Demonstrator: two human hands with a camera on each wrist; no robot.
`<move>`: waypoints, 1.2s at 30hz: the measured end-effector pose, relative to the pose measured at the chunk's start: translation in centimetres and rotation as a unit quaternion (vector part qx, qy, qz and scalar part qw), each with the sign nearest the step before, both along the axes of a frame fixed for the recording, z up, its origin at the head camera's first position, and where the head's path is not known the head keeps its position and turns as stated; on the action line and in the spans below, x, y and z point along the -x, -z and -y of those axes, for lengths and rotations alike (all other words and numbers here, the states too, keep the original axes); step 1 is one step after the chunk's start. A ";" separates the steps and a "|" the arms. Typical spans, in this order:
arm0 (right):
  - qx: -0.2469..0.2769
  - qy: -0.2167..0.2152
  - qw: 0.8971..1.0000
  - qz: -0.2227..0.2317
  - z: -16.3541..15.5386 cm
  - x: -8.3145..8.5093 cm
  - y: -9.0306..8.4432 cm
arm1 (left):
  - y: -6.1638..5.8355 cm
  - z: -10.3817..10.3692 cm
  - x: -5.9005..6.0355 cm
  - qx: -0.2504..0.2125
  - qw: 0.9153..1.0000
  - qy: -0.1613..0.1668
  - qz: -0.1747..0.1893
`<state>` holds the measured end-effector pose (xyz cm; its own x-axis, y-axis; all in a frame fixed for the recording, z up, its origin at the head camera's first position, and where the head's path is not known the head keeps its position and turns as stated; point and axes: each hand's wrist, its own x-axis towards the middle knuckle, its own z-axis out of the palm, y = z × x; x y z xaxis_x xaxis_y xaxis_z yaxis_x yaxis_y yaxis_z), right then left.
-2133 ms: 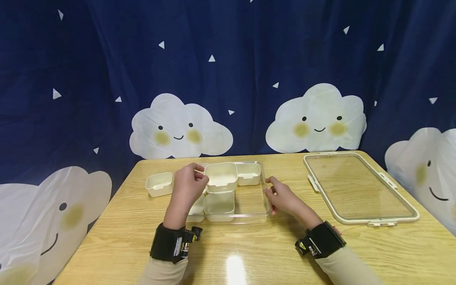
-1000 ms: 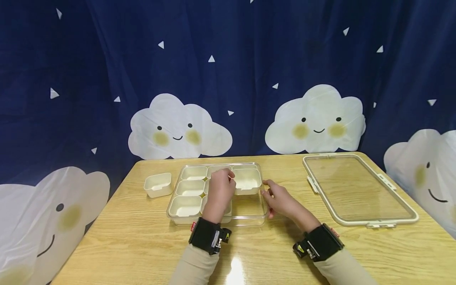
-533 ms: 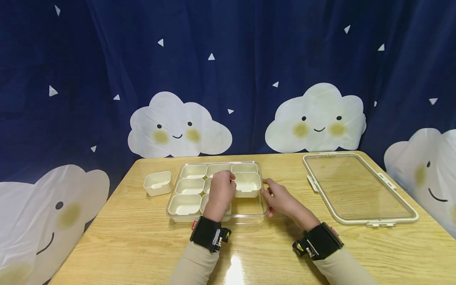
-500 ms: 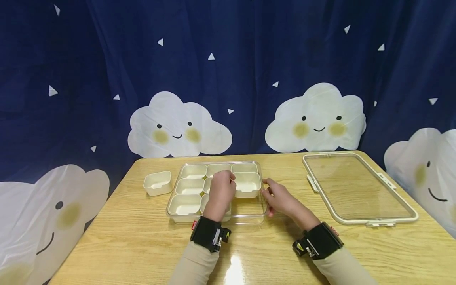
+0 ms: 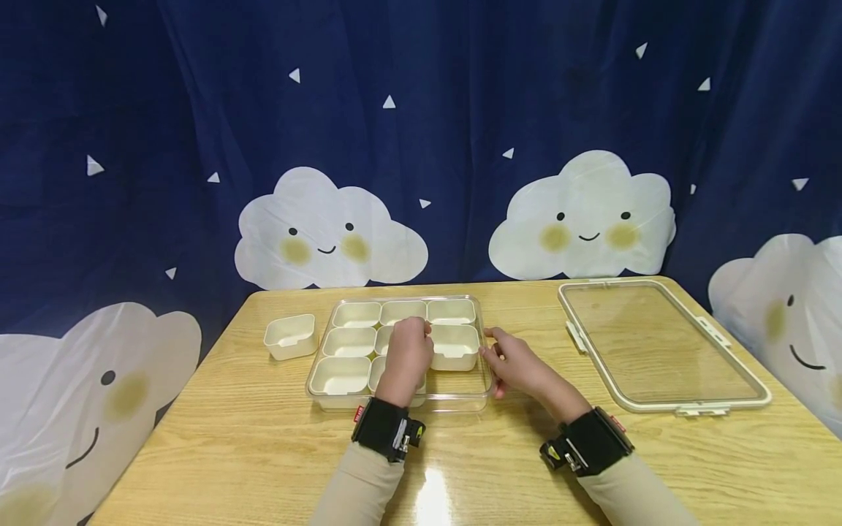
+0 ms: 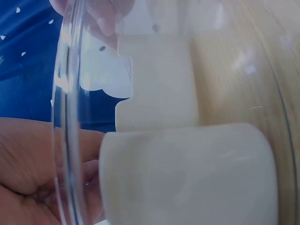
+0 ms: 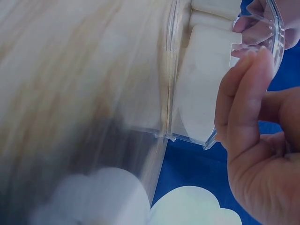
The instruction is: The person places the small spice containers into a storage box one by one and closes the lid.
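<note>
Dark blue curtain (image 5: 460, 80), printed with smiling white clouds (image 5: 332, 241) and little white triangles (image 5: 389, 102), hangs behind the far edge of a wooden table (image 5: 250, 453). One small cream tub (image 5: 454, 348) is in the right column of a clear box (image 5: 454, 397), at the middle row, upright; whether its bottom rests on the box floor cannot be told. The left hand (image 5: 409, 358) reaches over the box's near edge and pinches that tub's left wall between curled fingers and thumb. Seven other tubs (image 5: 340, 376) stand around it in the box: three along the far edge, two in the middle row and two along the near edge, some partly behind the left hand. Bare box floor shows at the near right corner. At the box's right edge is the right hand (image 5: 516, 361), its fingertips at the clear wall; whether they clamp it or only touch it cannot be told. A loose tub (image 5: 290, 337) sits on the table just beyond the box's left edge. Toward the table's right edge lies a clear lid (image 5: 661, 347) with a cream frame and clips. Black straps (image 5: 380, 428) circle both wrists, above beige sleeves (image 5: 360, 486).
</note>
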<state>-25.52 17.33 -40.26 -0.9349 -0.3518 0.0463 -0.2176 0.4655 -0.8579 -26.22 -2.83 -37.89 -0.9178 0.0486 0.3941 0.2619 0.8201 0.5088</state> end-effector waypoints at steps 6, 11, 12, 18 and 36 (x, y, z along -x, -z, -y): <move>0.001 -0.004 1.000 -0.010 0.0 -0.1 -0.1 | 0.1 0.0 0.0 -0.001 1.000 -0.007 0.011; 0.001 -0.001 1.000 -0.005 0.1 -0.1 -0.1 | -0.1 0.2 -0.2 0.005 1.000 0.003 0.026; 0.001 -0.002 1.000 -0.006 0.1 -0.1 -0.1 | -0.1 0.4 -0.2 0.010 0.999 0.010 0.031; -0.001 -0.003 1.000 -0.012 0.0 0.0 0.1 | -1.0 1.4 -0.7 0.056 0.992 0.074 0.089; -0.003 -0.005 1.000 -0.023 0.1 -0.1 0.0 | -1.0 1.5 -0.3 0.137 0.984 0.081 0.077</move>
<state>-25.37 17.27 -40.27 -0.9283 -0.3614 0.0870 -0.2614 0.4684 -0.8440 -25.87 -4.36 -36.85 -0.9369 0.2852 0.2022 0.3382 0.8859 0.3176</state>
